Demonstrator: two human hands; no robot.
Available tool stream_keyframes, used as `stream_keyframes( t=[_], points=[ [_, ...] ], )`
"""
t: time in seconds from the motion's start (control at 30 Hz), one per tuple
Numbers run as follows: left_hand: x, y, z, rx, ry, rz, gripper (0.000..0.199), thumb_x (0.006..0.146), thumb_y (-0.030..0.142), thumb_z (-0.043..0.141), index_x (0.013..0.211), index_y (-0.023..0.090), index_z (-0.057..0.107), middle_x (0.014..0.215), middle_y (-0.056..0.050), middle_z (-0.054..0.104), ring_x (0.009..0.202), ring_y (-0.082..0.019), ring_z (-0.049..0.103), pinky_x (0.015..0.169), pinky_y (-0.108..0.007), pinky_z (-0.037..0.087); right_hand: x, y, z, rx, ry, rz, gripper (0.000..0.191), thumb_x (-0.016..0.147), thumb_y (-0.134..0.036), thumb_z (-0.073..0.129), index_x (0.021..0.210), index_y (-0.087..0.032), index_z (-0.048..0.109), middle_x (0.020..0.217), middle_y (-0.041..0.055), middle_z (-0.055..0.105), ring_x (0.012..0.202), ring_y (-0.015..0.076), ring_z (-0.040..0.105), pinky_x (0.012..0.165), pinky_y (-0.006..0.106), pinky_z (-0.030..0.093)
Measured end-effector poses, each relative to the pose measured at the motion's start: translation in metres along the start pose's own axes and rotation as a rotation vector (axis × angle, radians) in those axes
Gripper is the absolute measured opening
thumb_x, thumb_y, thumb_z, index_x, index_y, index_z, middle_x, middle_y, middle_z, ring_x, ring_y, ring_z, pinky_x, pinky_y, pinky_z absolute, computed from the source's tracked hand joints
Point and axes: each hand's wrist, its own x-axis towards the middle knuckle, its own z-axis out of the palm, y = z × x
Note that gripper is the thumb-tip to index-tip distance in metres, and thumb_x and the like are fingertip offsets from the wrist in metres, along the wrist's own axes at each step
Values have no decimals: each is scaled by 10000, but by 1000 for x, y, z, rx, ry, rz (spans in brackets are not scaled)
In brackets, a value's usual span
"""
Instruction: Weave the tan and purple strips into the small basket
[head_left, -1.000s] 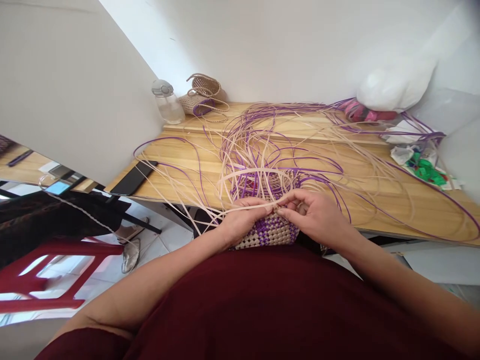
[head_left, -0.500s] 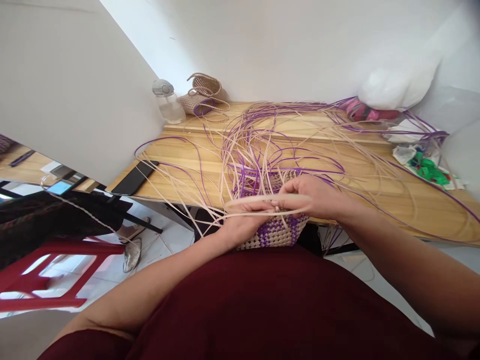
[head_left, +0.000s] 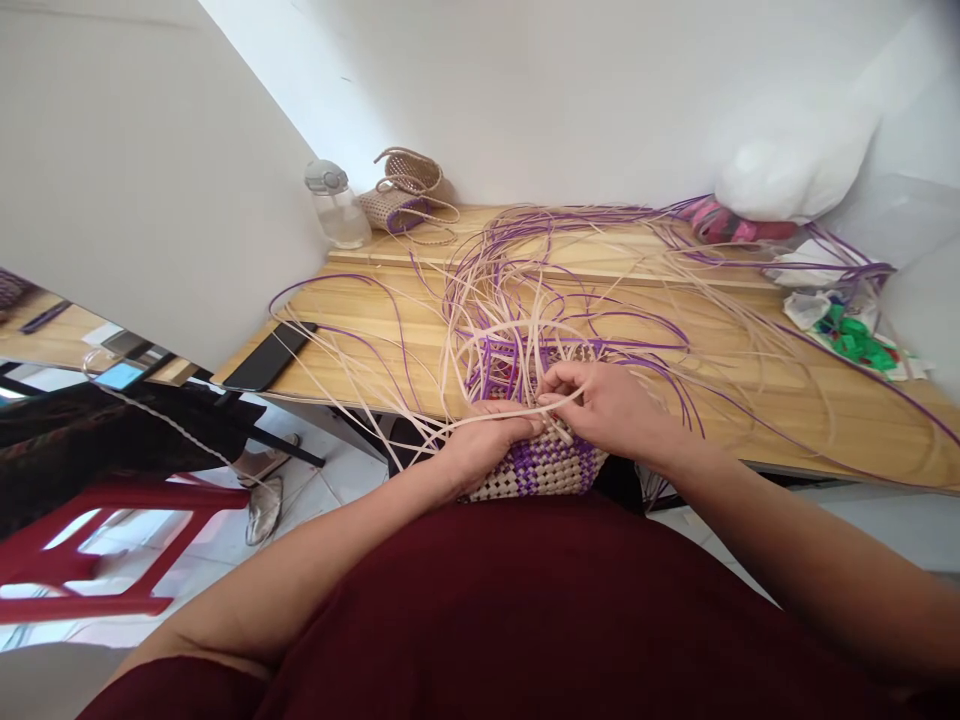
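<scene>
Pinching pale strand (head_left: pixel 510 414) w/ R hand (head_left: pixel 619 405), holding woven bag (head_left: pixel 555 477) by edge w/ L hand (head_left: pixel 487 445). Best laid flat, untwisted, & pulled evenly snug w/o skewing weave. Lying btwn shirt (head_left: pixel 487 600) & table (head_left: pixel 877 430), w/ long axis approx. L–R (part hidden), apparently pointing away tableward via loose strands (head_left: pixel 592 210).

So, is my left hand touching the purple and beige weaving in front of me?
Touching. The head view shows the left hand holding the weaving, its thumb against the woven side near the upper edge.
</scene>
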Motion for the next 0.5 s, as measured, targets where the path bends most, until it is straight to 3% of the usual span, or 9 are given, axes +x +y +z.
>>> stream_keyframes(
  t=[0.13,0.27,0.4,0.5],
  points=[
    [0,-1,-2,7,19,-59,116,669,263,746,725,161,754,711,-15,692,684,-144,556,696,-264,402,-18,5,4,-156,228,-28,113,837,-301,618,837,-202,672,764,10,667,662,129,552,624,262,379],
    [2,-3,-5,28,20,-39,131,650,279,764,710,163,753,715,-19,702,690,-152,572,693,-266,407,-46,10,14,-47,189,-118,176,841,-377,662,830,-205,697,708,18,633,602,124,523,587,264,395],
    [1,-5,-6,45,29,-3,142,660,307,760,710,174,754,754,-27,719,731,-173,597,726,-279,427,-57,15,24,-44,233,-249,136,879,-318,619,866,-204,694,789,48,656,719,152,577,691,288,445],
    [0,-7,-6,60,23,-35,171,669,318,761,748,167,770,766,-45,728,721,-171,597,716,-283,427,-62,20,24,-96,175,-171,204,887,-321,595,732,-191,620,686,27,601,647,138,535,640,283,422]
  ],
)
